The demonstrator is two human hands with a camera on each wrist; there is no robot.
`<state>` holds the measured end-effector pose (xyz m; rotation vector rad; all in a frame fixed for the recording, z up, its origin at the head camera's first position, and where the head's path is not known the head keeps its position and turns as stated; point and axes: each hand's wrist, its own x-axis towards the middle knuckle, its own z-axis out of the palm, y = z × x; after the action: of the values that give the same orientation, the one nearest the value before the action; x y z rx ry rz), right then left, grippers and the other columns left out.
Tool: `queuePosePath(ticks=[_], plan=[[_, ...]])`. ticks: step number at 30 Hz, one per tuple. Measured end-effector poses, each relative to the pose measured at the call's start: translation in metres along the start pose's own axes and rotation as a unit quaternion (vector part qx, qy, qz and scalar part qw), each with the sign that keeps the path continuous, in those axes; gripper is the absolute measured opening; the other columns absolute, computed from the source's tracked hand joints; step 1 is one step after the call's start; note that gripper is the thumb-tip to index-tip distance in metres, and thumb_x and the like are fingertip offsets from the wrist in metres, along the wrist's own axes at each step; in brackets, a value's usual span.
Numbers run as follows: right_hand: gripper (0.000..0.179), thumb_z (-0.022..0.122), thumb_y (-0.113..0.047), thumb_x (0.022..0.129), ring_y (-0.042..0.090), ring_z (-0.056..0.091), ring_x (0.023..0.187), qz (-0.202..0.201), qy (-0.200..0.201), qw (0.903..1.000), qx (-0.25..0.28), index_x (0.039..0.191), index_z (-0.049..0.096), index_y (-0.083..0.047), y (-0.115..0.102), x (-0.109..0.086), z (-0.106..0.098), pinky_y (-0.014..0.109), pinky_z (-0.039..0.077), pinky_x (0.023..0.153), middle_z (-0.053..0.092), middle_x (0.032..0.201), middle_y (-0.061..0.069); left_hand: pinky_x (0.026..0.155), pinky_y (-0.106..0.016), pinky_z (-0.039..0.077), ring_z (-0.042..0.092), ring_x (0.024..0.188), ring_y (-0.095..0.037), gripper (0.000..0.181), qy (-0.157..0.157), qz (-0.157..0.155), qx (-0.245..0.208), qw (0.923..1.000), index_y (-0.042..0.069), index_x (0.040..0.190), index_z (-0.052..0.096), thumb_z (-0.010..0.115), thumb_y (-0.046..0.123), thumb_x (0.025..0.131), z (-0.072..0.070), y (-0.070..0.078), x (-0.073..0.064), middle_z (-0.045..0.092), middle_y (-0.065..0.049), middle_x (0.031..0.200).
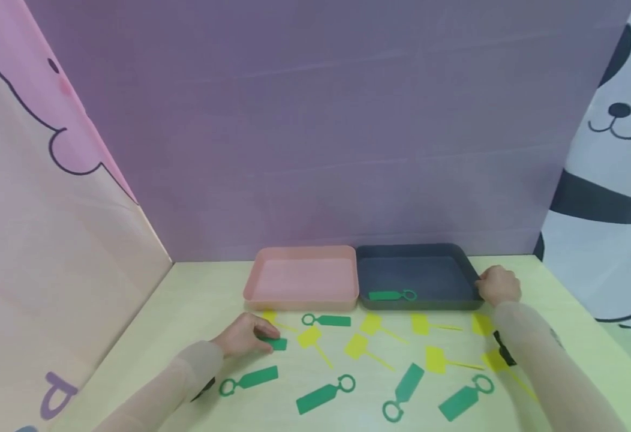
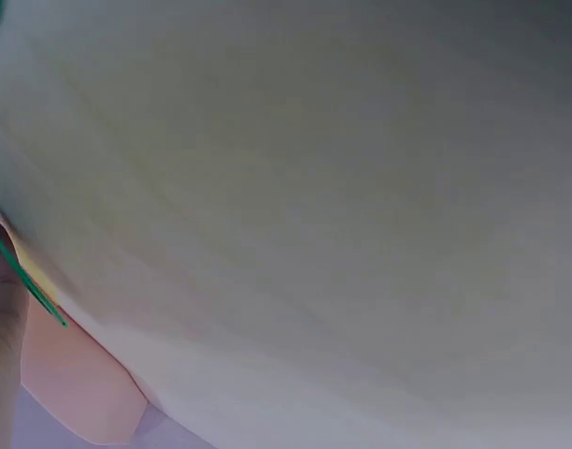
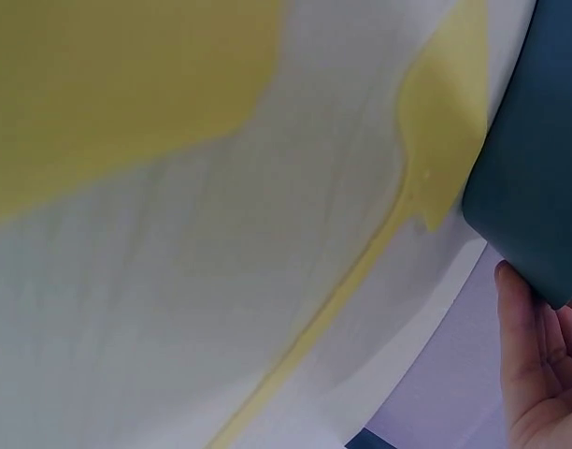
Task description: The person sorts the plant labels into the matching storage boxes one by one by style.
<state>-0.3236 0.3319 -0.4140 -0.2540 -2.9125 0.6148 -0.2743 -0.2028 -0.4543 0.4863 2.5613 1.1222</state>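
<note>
My left hand [image 1: 243,335] pinches a flat green tag [image 1: 279,344] with a ring end, left of the middle of the table; in the left wrist view its thin edge shows between the fingers. The right hand [image 1: 500,285] holds the right wall of a dark blue tray [image 1: 418,305], and the right wrist view has the fingers curled at the tray's corner. One green ring tag [image 1: 385,296] lies inside that tray. A pink tray [image 1: 305,304] adjoins it on the left, with nothing in it.
Several green ring tags [image 1: 258,377] lie along the front of the table. Several yellow tags with thin tails [image 1: 357,347] are spread between them and the trays, some under the right forearm. A purple curtain [image 1: 315,132] hangs behind the trays; printed cloths flank both sides.
</note>
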Motion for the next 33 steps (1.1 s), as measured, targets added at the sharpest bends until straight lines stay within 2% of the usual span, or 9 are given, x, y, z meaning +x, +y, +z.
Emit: queuePosePath(ticks=[7, 16, 19, 28, 33], plan=[[0.025, 0.056, -0.011, 0.082, 0.044, 0.058, 0.082, -0.003, 0.002, 1.0, -0.002, 0.093, 0.063, 0.011, -0.001, 0.002, 0.0, 0.052, 0.047, 0.068, 0.063, 0.093, 0.029, 0.081, -0.03, 0.053, 0.065, 0.09, -0.013, 0.029, 0.004, 0.003, 0.006, 1.0, 0.015, 0.096, 0.072, 0.079, 0.014, 0.068, -0.005, 0.007, 0.0, 0.071, 0.001, 0.095], [0.023, 0.056, -0.01, 0.082, 0.042, 0.059, 0.079, 0.001, 0.002, 1.0, 0.0, 0.09, 0.064, 0.01, -0.002, 0.003, -0.003, 0.049, 0.048, 0.065, 0.064, 0.089, 0.028, 0.079, -0.029, 0.053, 0.065, 0.089, -0.016, 0.028, 0.019, 0.046, 0.018, 0.9986, 0.008, 0.098, 0.07, 0.076, 0.01, 0.071, -0.006, 0.018, 0.005, 0.071, -0.003, 0.096], [0.024, 0.056, -0.011, 0.082, 0.042, 0.059, 0.08, 0.001, 0.004, 1.0, -0.001, 0.09, 0.064, 0.01, -0.001, 0.003, -0.002, 0.049, 0.048, 0.066, 0.064, 0.09, 0.027, 0.08, -0.029, 0.053, 0.065, 0.09, -0.017, 0.028, 0.021, 0.051, 0.016, 0.9984, 0.005, 0.099, 0.07, 0.076, 0.009, 0.072, -0.006, 0.022, 0.006, 0.071, -0.005, 0.097], [0.025, 0.056, -0.01, 0.082, 0.041, 0.059, 0.08, 0.005, -0.003, 1.0, -0.002, 0.092, 0.063, 0.011, 0.002, 0.003, 0.0, 0.05, 0.047, 0.069, 0.064, 0.091, 0.028, 0.086, -0.035, 0.051, 0.064, 0.098, -0.02, 0.03, 0.015, 0.05, 0.013, 0.9985, 0.007, 0.105, 0.068, 0.073, 0.011, 0.075, -0.003, 0.042, 0.009, 0.07, -0.003, 0.101], [0.025, 0.056, -0.011, 0.081, 0.043, 0.059, 0.08, -0.007, 0.006, 1.0, -0.003, 0.09, 0.064, 0.01, 0.005, 0.003, 0.002, 0.051, 0.047, 0.067, 0.064, 0.091, 0.028, 0.085, -0.035, 0.051, 0.063, 0.098, -0.02, 0.031, 0.013, 0.066, 0.012, 0.9977, 0.006, 0.105, 0.068, 0.073, 0.011, 0.075, 0.0, 0.051, 0.012, 0.07, -0.002, 0.102]])
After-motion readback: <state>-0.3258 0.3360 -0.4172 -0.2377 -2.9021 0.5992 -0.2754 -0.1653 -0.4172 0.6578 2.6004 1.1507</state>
